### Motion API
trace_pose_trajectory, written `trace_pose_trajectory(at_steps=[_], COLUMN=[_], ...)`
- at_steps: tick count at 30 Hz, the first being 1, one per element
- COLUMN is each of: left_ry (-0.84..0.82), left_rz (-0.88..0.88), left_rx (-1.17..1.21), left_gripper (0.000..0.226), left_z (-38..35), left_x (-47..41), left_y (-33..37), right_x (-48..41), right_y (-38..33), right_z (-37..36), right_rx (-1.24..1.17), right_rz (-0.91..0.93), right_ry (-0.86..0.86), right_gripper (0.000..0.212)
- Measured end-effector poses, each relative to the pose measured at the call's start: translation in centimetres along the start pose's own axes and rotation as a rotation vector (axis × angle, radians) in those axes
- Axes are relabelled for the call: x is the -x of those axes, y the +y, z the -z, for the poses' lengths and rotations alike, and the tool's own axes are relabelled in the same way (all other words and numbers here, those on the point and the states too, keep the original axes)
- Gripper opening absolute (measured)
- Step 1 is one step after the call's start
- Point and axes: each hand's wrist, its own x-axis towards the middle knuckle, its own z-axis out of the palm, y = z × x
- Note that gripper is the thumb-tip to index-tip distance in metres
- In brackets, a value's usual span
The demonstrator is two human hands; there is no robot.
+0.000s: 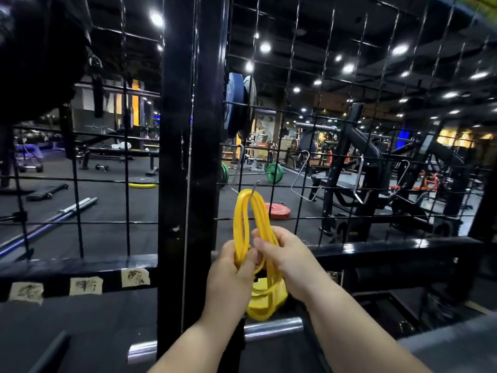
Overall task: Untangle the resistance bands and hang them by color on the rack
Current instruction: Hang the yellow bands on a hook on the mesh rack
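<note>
Left hand [231,267] and right hand [279,257] both grasping yellow bands [243,227]
Left curls round the left strands; right, at its 3 o'clock, pinches the right strands. Bands loop over a hook [254,187] at 12 o'clock on the mesh [295,157], slack hanging at 6 o'clock; post [188,157] at 9 o'clock

A bundle of resistance bands [246,219] hangs from a hook [255,187] on the wire grid rack [390,247], just right of an upright post [188,157]. Below the hook, the left hand [231,275] and right hand [285,262] grip the bands side by side. Paper labels [86,286] sit on the rail at lower left. A weight plate [278,211] lies on the floor behind the grid.
</note>
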Motion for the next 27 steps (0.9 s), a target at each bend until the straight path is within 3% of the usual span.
trace_pose_trajectory(at_steps=[8,15,22,27], left_ry=[0.057,0.061,0.023,0.046], left_rz=[0.017,0.023,0.048,0.053], left_rx=[0.011,0.060,0.065,0.038], left_gripper=[0.025,0.016,0.036,0.032], left_z=[-0.6,-1.5,-2.0,-2.8], left_x=[2.8,4.0,4.7,5.1], left_y=[-3.1,-3.4,-4.8,-6.0], right_x=[2.5,3.4,4.0,4.5], right_y=[5.0,6.4,7.5,8.3], right_z=[-0.9,-1.2,-0.6,-0.1], right_rx=[0.115,0.111,0.092,0.092], right_rz=[-0.045,-0.095,-0.089,-0.090], right_ry=[0.139,0.130,0.141,0.159], right_gripper=[0.019,0.023,0.038,0.046])
